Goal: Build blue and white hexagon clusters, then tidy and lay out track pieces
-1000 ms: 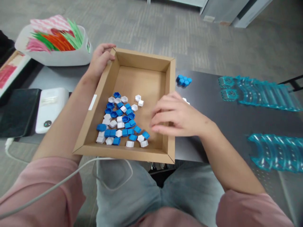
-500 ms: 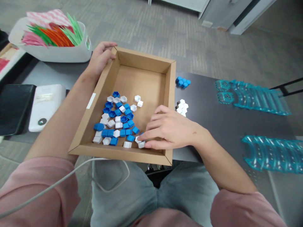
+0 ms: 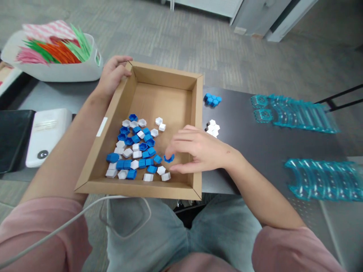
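A shallow cardboard box (image 3: pixel 167 73) rests tilted at the table's near edge, with several blue and white hexagon pieces (image 3: pixel 136 149) heaped in its lower left part. My left hand (image 3: pixel 112 75) is wrapped round the box's far left corner. Inside the box my right hand (image 3: pixel 195 149) pinches a blue hexagon piece (image 3: pixel 169 158) between thumb and fingertips, just above two white pieces near the front wall.
On the dark table (image 3: pixel 255 143) right of the box lie a small blue hexagon cluster (image 3: pixel 212 99) and a white hexagon cluster (image 3: pixel 212 127). Turquoise curved plastic parts (image 3: pixel 292 113) lie further right. A white bin of coloured strips (image 3: pixel 53 53) and a white device (image 3: pixel 45 136) stand left.
My right hand dropped into the box's front right part, reached the loose pieces there, and now has a blue piece lifted between its fingertips. The left hand stayed on the corner.
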